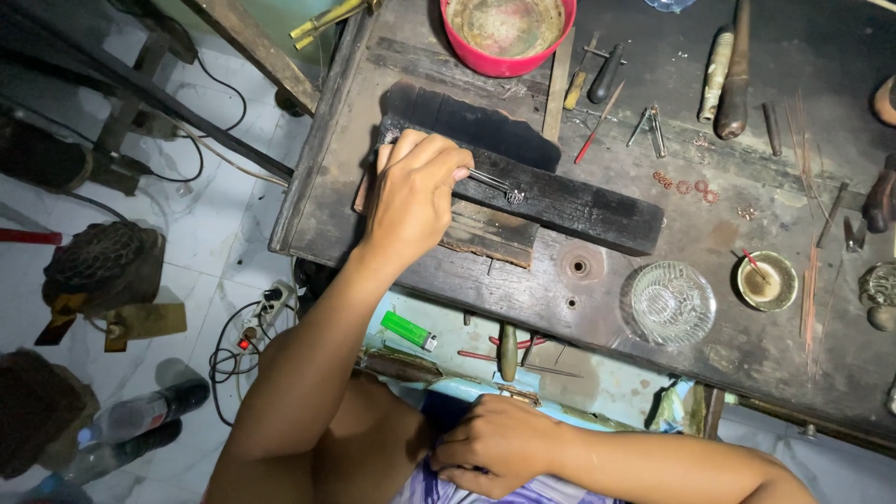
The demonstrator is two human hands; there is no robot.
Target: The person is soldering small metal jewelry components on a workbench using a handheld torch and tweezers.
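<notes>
My left hand (411, 191) rests on a charred black wooden block (569, 201) on the workbench and grips thin metal tweezers (490, 181). The tweezer tips hold a tiny metal piece (514, 197) against the block. My right hand (495, 443) lies low near my lap, fingers curled on purple cloth (439, 490); whether it holds anything small is hidden.
A dark wooden workbench (747, 364) carries a red bowl (507, 33), a glass dish (668, 301), a small cup (766, 280), small copper rings (686, 185), files and hand tools (733, 70). A green lighter (408, 329) lies in the drawer below. Cables, a power strip (266, 308) and bottles (140, 415) cover the floor at left.
</notes>
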